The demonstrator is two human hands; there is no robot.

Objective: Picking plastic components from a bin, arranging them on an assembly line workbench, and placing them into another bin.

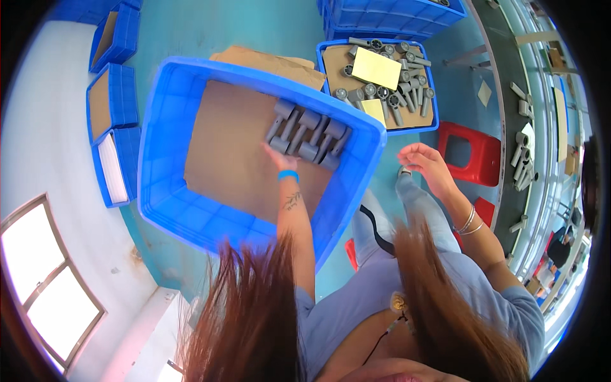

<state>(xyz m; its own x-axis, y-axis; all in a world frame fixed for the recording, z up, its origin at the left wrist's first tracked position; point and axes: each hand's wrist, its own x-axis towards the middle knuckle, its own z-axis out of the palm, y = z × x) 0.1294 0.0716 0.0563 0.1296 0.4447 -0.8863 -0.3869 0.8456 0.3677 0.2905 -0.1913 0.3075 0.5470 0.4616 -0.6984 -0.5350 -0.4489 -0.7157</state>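
Inside a large blue plastic crate [162, 146], several grey pipe-shaped fittings [310, 120] lie side by side in a row, their thick ends alternating. Brown cardboard [223, 140] lines the crate's bottom. My left hand [282, 158] reaches in over the near wall and is closed around the thick lower end of a grey fitting [279, 146] at the row's left end; part of its fingers is hidden. Outside the crate, to the right, my right hand [425, 162] is raised with fingers loosely bent and apart, holding nothing.
A blue tray [438, 108] of jumbled grey fittings with yellow paper [377, 68] stands beyond the crate. Red stools [487, 159] are at right, beside a dark belt [509, 121] carrying more fittings. Blue bins [114, 102] line the left wall.
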